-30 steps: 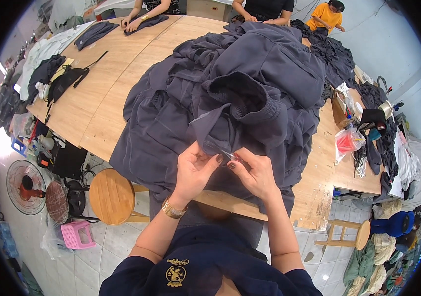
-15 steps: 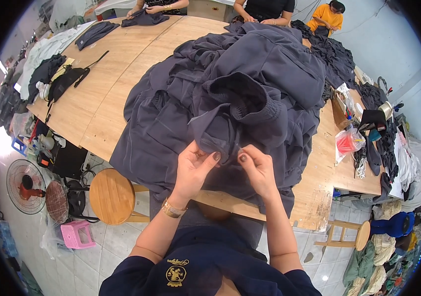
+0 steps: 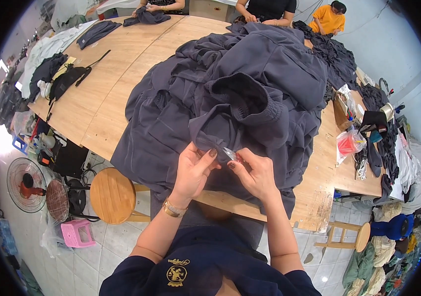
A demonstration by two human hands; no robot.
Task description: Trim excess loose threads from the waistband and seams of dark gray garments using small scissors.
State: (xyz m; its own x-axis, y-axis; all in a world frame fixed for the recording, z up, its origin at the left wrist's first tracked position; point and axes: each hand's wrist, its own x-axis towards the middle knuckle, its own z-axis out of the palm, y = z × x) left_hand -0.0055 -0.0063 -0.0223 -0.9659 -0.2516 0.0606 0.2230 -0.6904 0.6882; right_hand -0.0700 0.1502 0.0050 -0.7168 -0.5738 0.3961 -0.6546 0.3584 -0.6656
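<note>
A dark grey garment with a gathered elastic waistband [image 3: 240,79] lies on top of a large heap of similar garments [image 3: 156,128] in front of me. My left hand [image 3: 190,170] is closed in a pinch on a hem of this cloth. Held in my right hand [image 3: 257,172] is a small pair of thread snips [image 3: 229,152], its bright blades pointing left at the pinched cloth. A bit of red shows between my right fingers. Whether the blades touch the fabric or a thread is too small to tell.
The heap spreads over a wooden table [image 3: 106,93]. Co-workers handle dark cloth along its far edge. A bag with red contents [image 3: 351,143] and other clutter lie on the right side. Wooden stools [image 3: 113,196] and a fan [image 3: 26,185] stand on the floor.
The snips' blades have come into sight in my right hand, which has turned toward the cloth at my left fingertips. My left hand keeps its pinch in nearly the same place.
</note>
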